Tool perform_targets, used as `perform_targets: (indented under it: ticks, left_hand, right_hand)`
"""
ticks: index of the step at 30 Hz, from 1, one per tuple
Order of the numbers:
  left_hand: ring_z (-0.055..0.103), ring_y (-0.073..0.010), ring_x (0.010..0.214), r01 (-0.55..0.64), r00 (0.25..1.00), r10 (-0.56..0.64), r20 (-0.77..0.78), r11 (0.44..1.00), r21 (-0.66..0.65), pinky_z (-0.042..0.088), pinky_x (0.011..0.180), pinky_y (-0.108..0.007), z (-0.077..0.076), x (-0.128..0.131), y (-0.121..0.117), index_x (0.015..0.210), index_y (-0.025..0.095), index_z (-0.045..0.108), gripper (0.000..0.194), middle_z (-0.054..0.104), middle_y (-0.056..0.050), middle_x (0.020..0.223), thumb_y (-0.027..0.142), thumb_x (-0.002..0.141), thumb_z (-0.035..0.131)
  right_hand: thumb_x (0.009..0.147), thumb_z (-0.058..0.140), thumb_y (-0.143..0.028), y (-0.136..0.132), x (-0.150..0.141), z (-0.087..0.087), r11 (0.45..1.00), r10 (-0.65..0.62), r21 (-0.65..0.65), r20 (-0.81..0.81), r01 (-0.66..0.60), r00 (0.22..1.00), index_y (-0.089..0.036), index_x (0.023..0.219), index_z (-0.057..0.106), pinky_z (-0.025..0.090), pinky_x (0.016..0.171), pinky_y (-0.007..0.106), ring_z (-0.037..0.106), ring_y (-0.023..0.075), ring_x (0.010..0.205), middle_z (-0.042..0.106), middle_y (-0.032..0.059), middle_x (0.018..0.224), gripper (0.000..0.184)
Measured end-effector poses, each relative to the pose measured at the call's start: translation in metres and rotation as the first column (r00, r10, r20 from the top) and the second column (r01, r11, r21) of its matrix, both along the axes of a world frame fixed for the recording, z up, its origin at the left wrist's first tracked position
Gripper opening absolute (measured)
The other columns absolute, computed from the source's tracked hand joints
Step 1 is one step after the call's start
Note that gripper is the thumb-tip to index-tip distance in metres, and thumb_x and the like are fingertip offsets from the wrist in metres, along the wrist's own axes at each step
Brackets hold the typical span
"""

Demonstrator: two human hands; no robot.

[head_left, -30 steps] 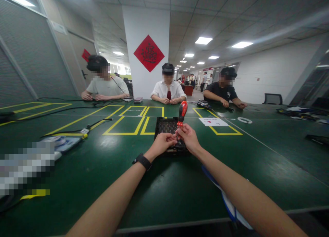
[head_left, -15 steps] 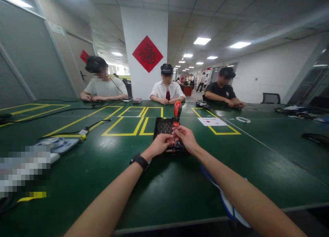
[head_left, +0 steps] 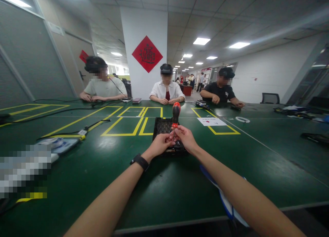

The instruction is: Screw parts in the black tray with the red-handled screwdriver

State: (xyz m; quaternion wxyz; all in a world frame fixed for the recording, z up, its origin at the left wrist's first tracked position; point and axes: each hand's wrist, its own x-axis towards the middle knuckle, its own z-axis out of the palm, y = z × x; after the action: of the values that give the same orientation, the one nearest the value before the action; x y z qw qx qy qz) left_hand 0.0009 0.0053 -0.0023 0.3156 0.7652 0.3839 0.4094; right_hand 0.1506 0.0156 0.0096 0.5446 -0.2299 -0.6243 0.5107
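A screwdriver [head_left: 176, 114] with a red and black handle stands nearly upright, handle up, above a black open case [head_left: 160, 126] on the green table. My right hand [head_left: 186, 137] pinches the screwdriver's shaft just below the handle. Close against it, my left hand [head_left: 161, 143] is closed with its fingertips by the lower shaft; what they pinch is too small to make out. The screwdriver's tip is hidden behind my fingers. Both hands hover over the near part of the case, which has a patterned inside.
Yellow tape outlines [head_left: 120, 134] mark the green table [head_left: 108, 182]. A white paper [head_left: 211, 122] and a white ring [head_left: 242, 119] lie to the right. Cables and a flat bag [head_left: 61, 144] lie left. A blue-edged object [head_left: 226, 199] sits under my right forearm. Three people sit opposite.
The screwdriver's handle has tilted slightly to the left and turned, showing more black. My hands stay almost in place. The person at the right has shifted an arm.
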Motion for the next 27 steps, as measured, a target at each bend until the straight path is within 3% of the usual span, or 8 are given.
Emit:
perform_targets:
  ticks: [7,12,17,23,27]
  left_hand:
    - [0.058,-0.0134,0.067,0.101,0.994,-0.100,0.043,0.994,-0.034,0.043,0.064,-0.023,-0.0010,-0.0002,0.0010,0.083,0.010,0.062,0.024,0.065,-0.005,0.078,0.030,0.071,0.057]
    - [0.057,-0.0131,0.060,0.007,0.999,-0.006,0.040,0.999,-0.045,0.042,0.057,-0.022,-0.0035,0.0002,0.0024,0.079,0.010,0.063,0.027,0.064,-0.004,0.068,0.034,0.068,0.060]
    - [0.050,-0.0092,0.052,-0.050,0.999,0.050,0.010,0.999,-0.014,0.037,0.049,-0.019,-0.0045,0.0003,0.0020,0.074,0.010,0.062,0.031,0.059,0.000,0.060,0.038,0.062,0.065]
    - [0.052,-0.0104,0.055,0.014,1.000,-0.014,0.010,0.999,-0.035,0.039,0.053,-0.020,-0.0033,0.0005,0.0019,0.073,0.010,0.061,0.024,0.060,-0.001,0.063,0.033,0.067,0.060]
    - [0.057,-0.0140,0.065,0.097,0.994,-0.094,0.047,0.993,-0.062,0.043,0.062,-0.023,0.0008,0.0009,-0.0001,0.078,0.010,0.063,0.023,0.065,-0.005,0.074,0.030,0.070,0.058]
  right_hand:
    - [0.071,0.060,-0.036,0.0056,0.0030,-0.0040,0.999,-0.033,0.007,0.021,0.032,0.999,-0.015,0.090,0.059,0.044,0.051,0.020,0.052,0.0063,0.053,0.061,0.0015,0.074,0.028]
    - [0.068,0.064,-0.034,0.0067,0.0015,-0.0055,0.995,-0.090,0.031,-0.008,0.090,0.996,-0.016,0.081,0.054,0.041,0.047,0.019,0.050,0.0047,0.048,0.059,-0.0010,0.072,0.025]
    - [0.065,0.066,-0.032,0.0007,-0.0004,-0.0021,0.997,-0.066,0.042,-0.022,0.066,0.998,-0.017,0.080,0.049,0.042,0.046,0.019,0.054,0.0062,0.050,0.058,-0.0028,0.071,0.027]
    - [0.074,0.055,-0.041,0.0004,0.0012,-0.0005,1.000,0.013,-0.015,0.005,-0.013,1.000,-0.014,0.091,0.058,0.044,0.050,0.020,0.058,0.0100,0.062,0.061,0.0041,0.078,0.031]
    - [0.072,0.058,-0.040,0.0041,0.0030,-0.0027,1.000,0.000,-0.008,0.037,0.000,0.999,-0.014,0.091,0.059,0.043,0.049,0.021,0.053,0.0071,0.052,0.062,0.0026,0.075,0.032]
